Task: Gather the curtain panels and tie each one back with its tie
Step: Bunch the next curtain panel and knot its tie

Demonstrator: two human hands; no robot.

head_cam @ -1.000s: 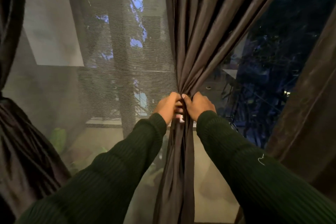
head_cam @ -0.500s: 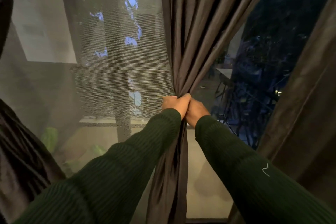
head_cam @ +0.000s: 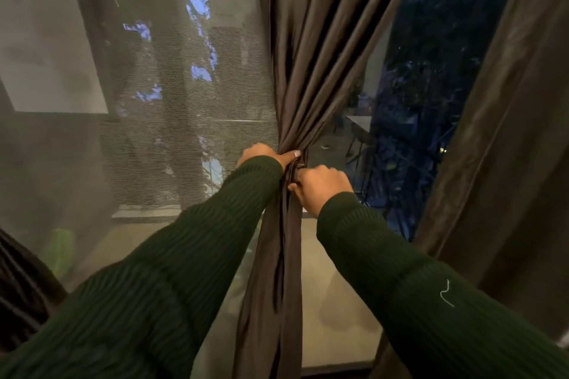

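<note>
A dark brown curtain panel (head_cam: 311,49) hangs in the middle of the window, bunched into a narrow waist at hand height. My left hand (head_cam: 264,154) is closed around the waist from the left, thumb across the front. Just below and to the right, my right hand (head_cam: 321,186) is closed on the brown tie (head_cam: 295,172), which wraps the bunched cloth between the two hands. Below the hands the panel falls in a slim column (head_cam: 277,286). Only a short strip of the tie shows.
A sheer mesh screen (head_cam: 154,101) covers the window's left half. A second brown panel (head_cam: 505,132) hangs loose at the right. Dark bunched fabric (head_cam: 21,292) sits at the lower left. A window sill (head_cam: 147,212) runs behind the arms.
My right hand has slid down and right, away from the left hand. The left hand stays on the waist. The view has shifted slightly.
</note>
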